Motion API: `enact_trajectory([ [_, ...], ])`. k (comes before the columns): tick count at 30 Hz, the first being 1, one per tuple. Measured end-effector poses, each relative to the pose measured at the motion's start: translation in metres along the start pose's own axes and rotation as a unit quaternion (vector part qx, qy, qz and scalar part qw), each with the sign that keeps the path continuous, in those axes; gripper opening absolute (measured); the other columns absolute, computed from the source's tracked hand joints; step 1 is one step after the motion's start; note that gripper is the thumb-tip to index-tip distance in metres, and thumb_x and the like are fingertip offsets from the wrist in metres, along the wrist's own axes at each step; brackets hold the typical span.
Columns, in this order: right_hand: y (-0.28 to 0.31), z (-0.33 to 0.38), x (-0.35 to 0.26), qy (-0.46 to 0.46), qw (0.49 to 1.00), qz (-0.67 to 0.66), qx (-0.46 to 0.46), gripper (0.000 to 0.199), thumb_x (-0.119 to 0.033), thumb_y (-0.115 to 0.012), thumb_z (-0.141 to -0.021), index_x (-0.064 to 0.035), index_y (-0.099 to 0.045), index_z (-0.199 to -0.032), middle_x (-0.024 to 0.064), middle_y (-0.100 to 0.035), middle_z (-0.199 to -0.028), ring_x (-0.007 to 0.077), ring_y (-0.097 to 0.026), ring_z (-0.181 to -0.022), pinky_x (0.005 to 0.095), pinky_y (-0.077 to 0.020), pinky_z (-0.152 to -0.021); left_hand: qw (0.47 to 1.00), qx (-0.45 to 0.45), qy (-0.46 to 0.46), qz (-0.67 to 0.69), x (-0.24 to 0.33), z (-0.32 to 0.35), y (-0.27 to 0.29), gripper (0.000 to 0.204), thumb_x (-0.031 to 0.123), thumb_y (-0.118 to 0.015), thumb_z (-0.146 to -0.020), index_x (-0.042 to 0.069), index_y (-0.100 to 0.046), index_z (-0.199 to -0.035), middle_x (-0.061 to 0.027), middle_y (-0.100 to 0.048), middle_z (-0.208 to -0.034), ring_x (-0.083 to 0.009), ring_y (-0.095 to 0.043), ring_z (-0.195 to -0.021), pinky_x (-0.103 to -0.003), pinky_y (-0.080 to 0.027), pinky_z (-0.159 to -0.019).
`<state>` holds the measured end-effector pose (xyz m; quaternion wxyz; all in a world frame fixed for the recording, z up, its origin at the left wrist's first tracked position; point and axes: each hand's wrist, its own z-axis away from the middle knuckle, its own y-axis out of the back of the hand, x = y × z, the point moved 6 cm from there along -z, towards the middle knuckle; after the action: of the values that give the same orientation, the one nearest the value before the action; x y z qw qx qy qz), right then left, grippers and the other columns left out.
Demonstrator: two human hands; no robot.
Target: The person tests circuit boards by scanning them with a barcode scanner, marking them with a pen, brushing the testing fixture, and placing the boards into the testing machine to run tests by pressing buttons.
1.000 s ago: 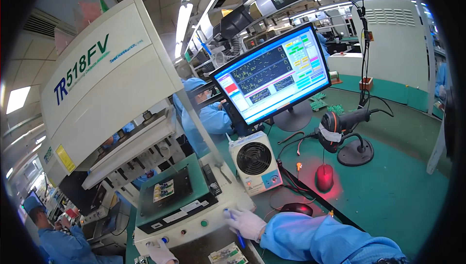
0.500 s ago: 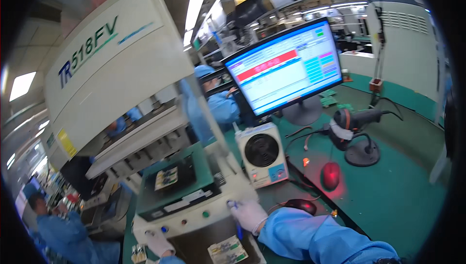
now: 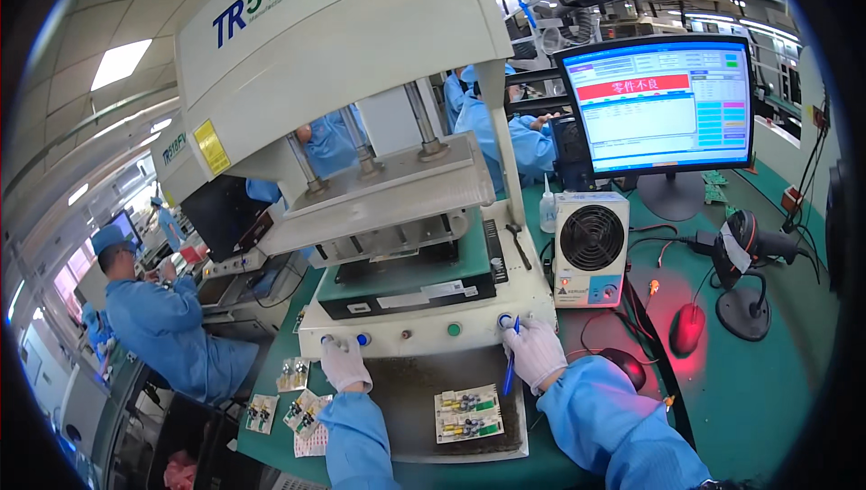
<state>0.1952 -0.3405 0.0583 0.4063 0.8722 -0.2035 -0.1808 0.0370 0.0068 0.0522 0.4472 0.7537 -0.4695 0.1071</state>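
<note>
My left hand (image 3: 346,366), in a white glove, reaches to the left end of the test machine's front panel; its fingertips touch the panel at a button, and nothing shows in its grasp. At the right end, my right hand (image 3: 536,353), also gloved, has its fingers at another button (image 3: 505,320). A blue pen (image 3: 509,369) is held in that hand, pointing down. Between the two hands a circuit board panel (image 3: 468,413) lies on the dark tray (image 3: 397,422). Above, the machine's press plate (image 3: 388,192) sits low over the green fixture (image 3: 469,260), hiding most of what is there.
Several small boards (image 3: 307,411) lie left of my left forearm. To the right stand an ionizer fan (image 3: 592,247), a monitor (image 3: 663,107), two mice, one glowing red (image 3: 687,329), and a scanner on a stand (image 3: 744,256). A co-worker in blue (image 3: 176,328) sits at the left; others are behind the machine.
The press plate has come down over the fixture, covering the board seen on it before. My view has swung left and levelled. Both hands are still at the front panel.
</note>
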Motion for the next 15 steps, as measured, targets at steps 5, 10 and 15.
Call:
enact_trajectory([
  [5,0.002,-0.004,-0.002,0.019,1.000,0.013,-0.018,0.009,-0.015,-0.054,-0.080,-0.0064,-0.055,-0.076,0.0120,-0.062,-0.068,0.0296,-0.061,-0.078,0.0430,-0.0456,-0.071,0.999,-0.008,-0.007,-0.042,0.005,0.002,0.003,0.040,0.031,-0.066,-0.084,-0.006,-0.060,-0.099,-0.0224,-0.063,-0.096,-0.0376,-0.063,-0.089,-0.042,-0.050,-0.079],
  [10,-0.005,-0.006,0.002,0.000,0.998,0.042,-0.039,0.010,-0.016,-0.059,-0.079,-0.0068,-0.056,-0.081,0.0119,-0.060,-0.066,0.0303,-0.060,-0.076,0.0432,-0.0465,-0.069,0.998,-0.014,-0.002,-0.066,0.006,0.000,0.004,0.043,0.033,-0.064,-0.087,-0.007,-0.059,-0.103,-0.0212,-0.064,-0.099,-0.0346,-0.063,-0.093,-0.038,-0.051,-0.082],
  [15,0.002,-0.013,-0.005,0.030,0.994,0.087,-0.063,0.014,-0.019,-0.057,-0.083,-0.0065,-0.058,-0.080,0.0096,-0.063,-0.066,0.0286,-0.060,-0.072,0.0424,-0.0453,-0.063,0.995,-0.024,0.004,-0.092,0.008,0.002,0.005,0.043,0.036,-0.061,-0.089,-0.005,-0.060,-0.102,-0.0187,-0.066,-0.101,-0.0298,-0.064,-0.095,-0.034,-0.052,-0.082],
])
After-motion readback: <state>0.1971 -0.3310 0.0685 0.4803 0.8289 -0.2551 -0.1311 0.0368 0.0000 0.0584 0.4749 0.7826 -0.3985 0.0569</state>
